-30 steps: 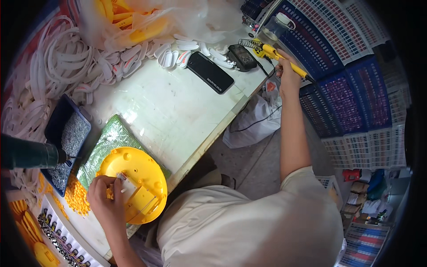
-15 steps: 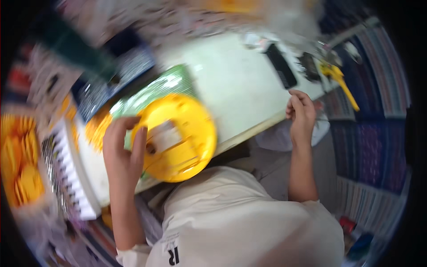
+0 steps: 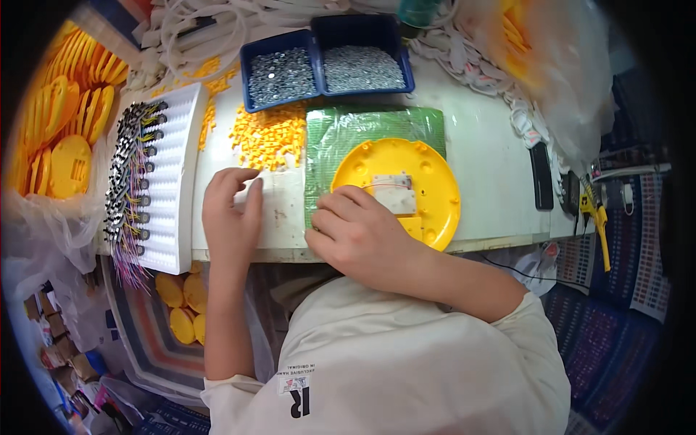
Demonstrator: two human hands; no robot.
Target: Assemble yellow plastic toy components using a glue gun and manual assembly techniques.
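A round yellow plastic shell (image 3: 436,190) lies on a green wrapped pad (image 3: 377,125) at the table's front edge. Inside the shell sit a pale rectangular box (image 3: 395,196) with a thin red wire and a small yellow block (image 3: 412,226). My right hand (image 3: 366,235) reaches over the shell's left side, its fingers curled together; whatever they hold is hidden. My left hand (image 3: 233,206) hovers left of the pad, near a heap of small yellow pieces (image 3: 270,134). Its thumb and fingers are apart, with nothing between them.
Two blue bins (image 3: 362,69) of small metal parts stand behind the pad. At left is a white ridged tray (image 3: 174,174) with wired parts. Stacked yellow shells (image 3: 69,123) fill the far left. A black bar-shaped object (image 3: 541,175) and a yellow-handled tool (image 3: 600,225) are at right.
My right hand has swung left from the table's right side onto the yellow shell. My left hand has come away from the shell's rim. The view has turned and sharpened.
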